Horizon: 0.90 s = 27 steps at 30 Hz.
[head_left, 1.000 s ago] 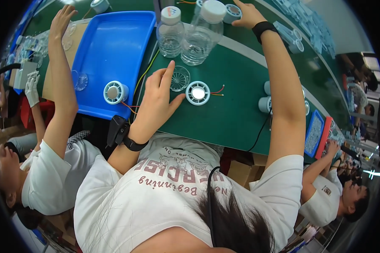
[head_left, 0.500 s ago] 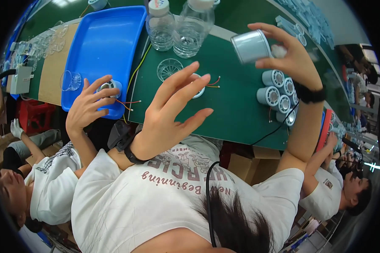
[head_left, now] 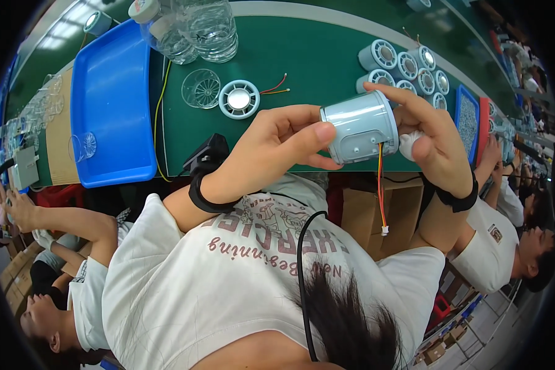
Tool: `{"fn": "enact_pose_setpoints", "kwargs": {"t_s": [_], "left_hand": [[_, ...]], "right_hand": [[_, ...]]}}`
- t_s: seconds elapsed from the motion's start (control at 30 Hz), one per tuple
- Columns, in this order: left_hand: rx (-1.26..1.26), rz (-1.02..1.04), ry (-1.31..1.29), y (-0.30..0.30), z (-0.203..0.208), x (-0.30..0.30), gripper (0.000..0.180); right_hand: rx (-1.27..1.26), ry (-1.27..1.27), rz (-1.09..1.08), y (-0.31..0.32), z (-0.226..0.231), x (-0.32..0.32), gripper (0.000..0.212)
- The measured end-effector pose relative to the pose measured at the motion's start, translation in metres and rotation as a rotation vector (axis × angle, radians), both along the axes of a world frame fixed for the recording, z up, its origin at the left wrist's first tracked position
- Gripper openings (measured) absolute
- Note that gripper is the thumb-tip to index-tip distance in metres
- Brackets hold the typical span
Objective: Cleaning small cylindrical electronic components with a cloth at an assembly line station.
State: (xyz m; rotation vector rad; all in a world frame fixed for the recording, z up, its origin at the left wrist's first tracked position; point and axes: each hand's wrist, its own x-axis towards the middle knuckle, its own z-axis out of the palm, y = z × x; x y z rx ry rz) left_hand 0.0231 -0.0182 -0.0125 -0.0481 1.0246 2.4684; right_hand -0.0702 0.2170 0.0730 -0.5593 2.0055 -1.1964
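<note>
A glossy light blue cup-shaped casing (head_left: 361,123) is held tilted over the table's near edge. Red and yellow wires (head_left: 381,185) hang from its side and end in a small white plug. My left hand (head_left: 283,139) grips its left end, thumb in front. Beside the other end, my right hand (head_left: 438,132) is closed around a soft white wad (head_left: 410,145), and its index finger lies on the casing's upper rim. Beyond my left hand, a round vented blue unit (head_left: 239,99) with a silver centre and wires lies next to a clear ribbed cup (head_left: 201,88).
Several similar casings (head_left: 407,65) are grouped at the right on the green table (head_left: 302,55). At the left is a blue tray (head_left: 114,74) with a clear cup (head_left: 83,147) in its corner. Two clear bottles (head_left: 213,31) stand behind. Co-workers sit on both sides.
My right hand has brought the casing nearer and lower, turning its wired side into view. My left hand, open before, now grips it. The neighbour's hand at the left has left the tray.
</note>
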Motion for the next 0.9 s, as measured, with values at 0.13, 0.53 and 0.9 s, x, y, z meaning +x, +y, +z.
{"fn": "enact_pose_setpoints", "kwargs": {"t_s": [0.13, 0.53, 0.9], "left_hand": [[-0.046, 0.049, 0.07, 0.007, -0.002, 0.001, 0.053], [-0.738, 0.559, 0.903, 0.013, -0.02, -0.004, 0.062], [-1.05, 0.909, 0.948, -0.044, -0.017, 0.019, 0.034]], "right_hand": [[0.121, 0.139, 0.09, -0.007, 0.005, 0.005, 0.104], [-0.038, 0.502, 0.011, 0.0, 0.005, 0.002, 0.069], [0.913, 0.916, -0.373, 0.204, -0.047, -0.154, 0.07]]}}
